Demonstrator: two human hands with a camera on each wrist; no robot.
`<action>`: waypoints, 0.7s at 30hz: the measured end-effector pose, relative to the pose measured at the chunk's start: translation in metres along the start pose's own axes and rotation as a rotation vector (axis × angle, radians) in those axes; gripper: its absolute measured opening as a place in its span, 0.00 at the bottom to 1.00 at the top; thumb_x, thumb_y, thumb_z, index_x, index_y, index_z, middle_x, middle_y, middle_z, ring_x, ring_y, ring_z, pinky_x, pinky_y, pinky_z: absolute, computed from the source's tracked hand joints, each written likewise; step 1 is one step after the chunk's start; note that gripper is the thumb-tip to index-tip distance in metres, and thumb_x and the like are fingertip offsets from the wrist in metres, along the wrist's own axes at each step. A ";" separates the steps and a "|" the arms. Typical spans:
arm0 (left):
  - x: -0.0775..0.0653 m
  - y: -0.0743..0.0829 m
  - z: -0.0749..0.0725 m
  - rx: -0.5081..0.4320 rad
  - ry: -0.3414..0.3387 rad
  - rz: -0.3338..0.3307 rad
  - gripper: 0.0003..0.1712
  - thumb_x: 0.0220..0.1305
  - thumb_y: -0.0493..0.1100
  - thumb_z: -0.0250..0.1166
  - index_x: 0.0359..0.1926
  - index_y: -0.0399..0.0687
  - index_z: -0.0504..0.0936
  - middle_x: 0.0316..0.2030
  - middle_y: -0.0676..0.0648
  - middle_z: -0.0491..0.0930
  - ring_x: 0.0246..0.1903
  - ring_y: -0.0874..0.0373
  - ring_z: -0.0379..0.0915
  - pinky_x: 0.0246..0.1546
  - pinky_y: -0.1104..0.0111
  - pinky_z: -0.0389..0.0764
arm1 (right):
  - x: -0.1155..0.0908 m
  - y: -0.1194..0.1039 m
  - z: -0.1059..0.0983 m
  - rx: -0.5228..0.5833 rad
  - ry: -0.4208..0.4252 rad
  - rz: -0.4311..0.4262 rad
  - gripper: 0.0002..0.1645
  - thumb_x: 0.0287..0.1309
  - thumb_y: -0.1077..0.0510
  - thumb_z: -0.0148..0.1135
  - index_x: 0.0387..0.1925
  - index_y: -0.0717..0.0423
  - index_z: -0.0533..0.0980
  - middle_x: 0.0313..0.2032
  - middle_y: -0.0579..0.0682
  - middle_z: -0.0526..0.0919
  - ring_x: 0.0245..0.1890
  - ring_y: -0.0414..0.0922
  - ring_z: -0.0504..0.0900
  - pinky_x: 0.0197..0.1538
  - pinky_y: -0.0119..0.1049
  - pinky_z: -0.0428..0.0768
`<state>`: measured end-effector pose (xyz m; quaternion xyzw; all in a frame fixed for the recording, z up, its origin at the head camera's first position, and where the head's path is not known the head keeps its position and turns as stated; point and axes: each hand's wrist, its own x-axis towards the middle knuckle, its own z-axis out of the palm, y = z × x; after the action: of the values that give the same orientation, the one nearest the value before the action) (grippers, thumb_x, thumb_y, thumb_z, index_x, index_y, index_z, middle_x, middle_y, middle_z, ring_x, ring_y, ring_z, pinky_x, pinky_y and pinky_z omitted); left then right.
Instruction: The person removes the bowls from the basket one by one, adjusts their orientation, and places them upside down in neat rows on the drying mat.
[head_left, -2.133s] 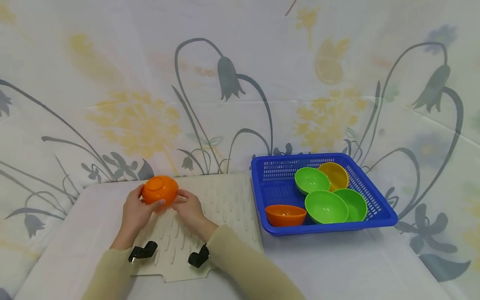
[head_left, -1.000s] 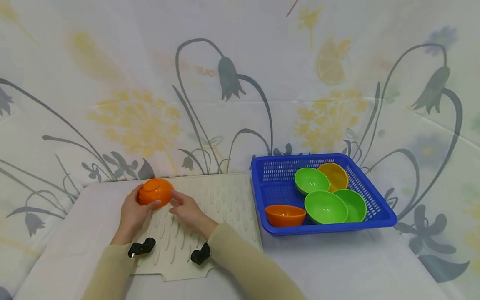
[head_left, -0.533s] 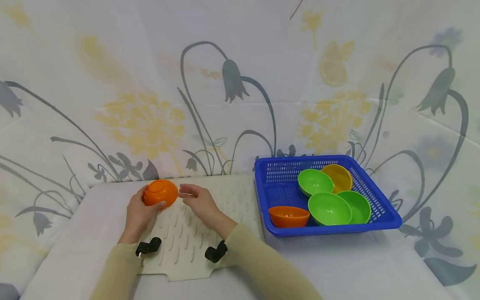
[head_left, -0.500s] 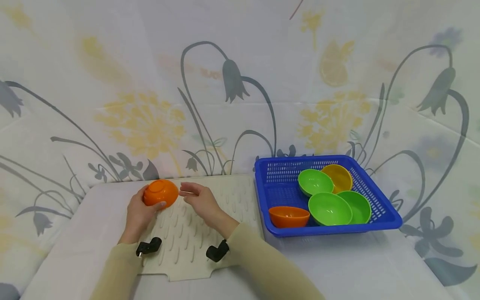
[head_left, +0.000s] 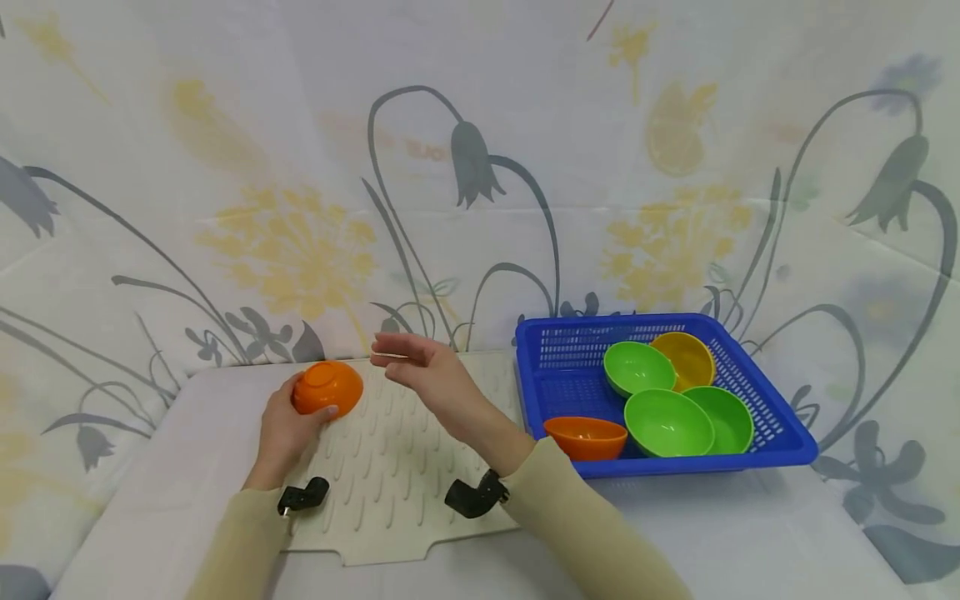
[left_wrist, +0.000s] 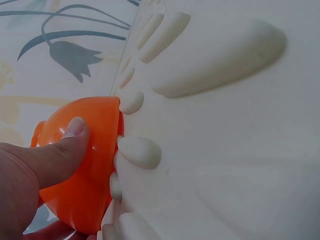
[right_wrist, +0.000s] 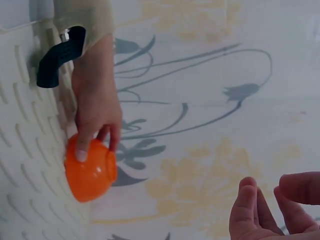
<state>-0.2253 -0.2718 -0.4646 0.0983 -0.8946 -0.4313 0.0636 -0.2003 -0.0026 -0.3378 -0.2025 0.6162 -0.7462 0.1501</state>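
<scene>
An orange bowl [head_left: 332,389] sits bottom up at the far left of a cream ridged drying board [head_left: 397,492]. My left hand [head_left: 287,433] grips it from the left, thumb on its near side and fingers round behind. In the left wrist view, the rim of the orange bowl [left_wrist: 97,160] lies right at the raised ridges of the board. My right hand [head_left: 442,379] is held in the air over the board, apart from the bowl. Its fingers are loosely extended, and nothing is between them in the right wrist view.
To the right stands a blue plastic basket [head_left: 615,322]. In it are an orange bowl [head_left: 585,439], a yellow bowl [head_left: 693,357] and green bowls, one of them a front green bowl [head_left: 670,423]. A patterned cloth [head_left: 480,250] hangs behind the table.
My right hand has let go of the orange bowl and moved away to the right and up. The bowl in my left hand has been lowered slightly. The basket's bowls have stayed as they were.
</scene>
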 end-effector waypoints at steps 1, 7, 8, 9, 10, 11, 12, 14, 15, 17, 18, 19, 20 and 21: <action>0.000 0.000 0.001 0.000 -0.001 0.002 0.50 0.63 0.43 0.70 0.76 0.35 0.51 0.68 0.27 0.58 0.65 0.32 0.57 0.67 0.41 0.58 | -0.004 -0.007 -0.003 -0.001 -0.019 -0.008 0.23 0.69 0.69 0.53 0.64 0.60 0.73 0.60 0.56 0.78 0.60 0.50 0.78 0.63 0.39 0.74; -0.001 0.001 -0.001 0.024 0.012 0.027 0.50 0.61 0.42 0.71 0.75 0.34 0.53 0.68 0.26 0.59 0.66 0.32 0.57 0.67 0.41 0.59 | -0.026 -0.044 -0.027 -0.024 -0.159 -0.032 0.20 0.70 0.65 0.54 0.61 0.65 0.74 0.57 0.58 0.80 0.56 0.51 0.80 0.63 0.45 0.75; -0.001 0.001 -0.001 0.025 0.015 0.030 0.49 0.61 0.42 0.71 0.75 0.34 0.53 0.68 0.26 0.59 0.66 0.32 0.57 0.67 0.41 0.58 | -0.029 -0.049 -0.032 -0.054 -0.173 -0.036 0.19 0.70 0.64 0.54 0.60 0.64 0.74 0.55 0.58 0.81 0.55 0.52 0.80 0.62 0.45 0.75; -0.001 0.002 -0.002 0.023 0.018 0.032 0.49 0.61 0.42 0.71 0.75 0.34 0.53 0.68 0.26 0.59 0.66 0.31 0.57 0.67 0.41 0.58 | -0.032 -0.054 -0.037 -0.081 -0.182 -0.039 0.18 0.70 0.64 0.55 0.59 0.64 0.75 0.54 0.57 0.81 0.54 0.52 0.80 0.61 0.46 0.76; -0.001 0.002 -0.003 0.021 0.019 0.030 0.49 0.61 0.42 0.71 0.75 0.34 0.53 0.68 0.26 0.59 0.66 0.32 0.57 0.67 0.41 0.58 | -0.035 -0.058 -0.043 -0.111 -0.185 -0.038 0.18 0.70 0.63 0.56 0.58 0.63 0.76 0.52 0.57 0.82 0.53 0.52 0.81 0.60 0.46 0.76; -0.001 0.001 -0.003 0.017 0.020 0.028 0.49 0.61 0.42 0.71 0.75 0.34 0.53 0.68 0.27 0.59 0.66 0.32 0.56 0.67 0.41 0.58 | -0.038 -0.061 -0.049 -0.138 -0.186 -0.040 0.18 0.69 0.63 0.57 0.58 0.63 0.76 0.50 0.57 0.83 0.52 0.53 0.81 0.59 0.46 0.77; -0.001 0.001 -0.003 0.016 0.017 0.025 0.49 0.61 0.42 0.71 0.75 0.34 0.53 0.68 0.27 0.59 0.66 0.32 0.56 0.67 0.41 0.58 | -0.041 -0.065 -0.055 -0.164 -0.183 -0.040 0.17 0.69 0.63 0.58 0.57 0.62 0.77 0.49 0.57 0.84 0.51 0.53 0.81 0.58 0.46 0.77; -0.001 -0.001 -0.002 0.010 0.010 0.018 0.49 0.61 0.42 0.71 0.75 0.33 0.53 0.68 0.27 0.59 0.66 0.32 0.57 0.67 0.41 0.59 | -0.047 -0.071 -0.069 -0.209 -0.166 -0.038 0.16 0.69 0.62 0.59 0.56 0.61 0.78 0.47 0.57 0.84 0.50 0.54 0.81 0.56 0.45 0.78; -0.001 -0.001 -0.002 0.006 0.009 0.017 0.49 0.61 0.42 0.71 0.75 0.33 0.53 0.68 0.27 0.59 0.66 0.32 0.57 0.67 0.42 0.59 | -0.050 -0.074 -0.076 -0.225 -0.153 -0.036 0.16 0.68 0.63 0.59 0.56 0.61 0.78 0.47 0.57 0.84 0.50 0.54 0.81 0.56 0.45 0.79; 0.000 -0.002 -0.001 0.003 0.006 0.015 0.49 0.61 0.42 0.71 0.75 0.33 0.53 0.68 0.27 0.60 0.66 0.32 0.57 0.67 0.42 0.59 | -0.055 -0.079 -0.093 -0.267 -0.123 -0.034 0.17 0.68 0.63 0.59 0.56 0.62 0.78 0.46 0.59 0.84 0.50 0.56 0.81 0.55 0.45 0.79; 0.001 -0.002 0.000 0.003 0.006 0.014 0.49 0.61 0.42 0.71 0.75 0.33 0.53 0.68 0.27 0.60 0.66 0.32 0.57 0.67 0.42 0.59 | -0.058 -0.080 -0.102 -0.294 -0.107 -0.028 0.17 0.67 0.63 0.60 0.56 0.62 0.78 0.47 0.59 0.84 0.50 0.56 0.81 0.56 0.46 0.79; 0.001 -0.002 0.000 0.002 0.009 0.015 0.49 0.61 0.42 0.71 0.75 0.33 0.53 0.68 0.27 0.60 0.66 0.33 0.58 0.67 0.42 0.59 | -0.060 -0.081 -0.111 -0.325 -0.094 -0.020 0.17 0.67 0.62 0.61 0.56 0.62 0.78 0.47 0.59 0.83 0.51 0.57 0.81 0.56 0.47 0.79; 0.002 -0.002 0.000 0.002 0.010 0.015 0.49 0.61 0.42 0.71 0.75 0.33 0.53 0.68 0.27 0.60 0.65 0.33 0.58 0.67 0.42 0.59 | -0.062 -0.082 -0.121 -0.358 -0.082 -0.007 0.18 0.67 0.62 0.62 0.56 0.62 0.77 0.48 0.59 0.83 0.51 0.58 0.80 0.57 0.47 0.79; 0.002 -0.002 0.000 0.002 0.010 0.015 0.49 0.61 0.42 0.71 0.75 0.33 0.53 0.68 0.27 0.60 0.66 0.33 0.58 0.67 0.42 0.59 | -0.063 -0.082 -0.132 -0.399 -0.075 0.009 0.18 0.67 0.61 0.62 0.56 0.61 0.77 0.48 0.59 0.83 0.52 0.58 0.80 0.57 0.47 0.79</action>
<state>-0.2272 -0.2729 -0.4662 0.0940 -0.8954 -0.4293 0.0714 -0.2070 0.1567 -0.2858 -0.2528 0.7467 -0.6007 0.1332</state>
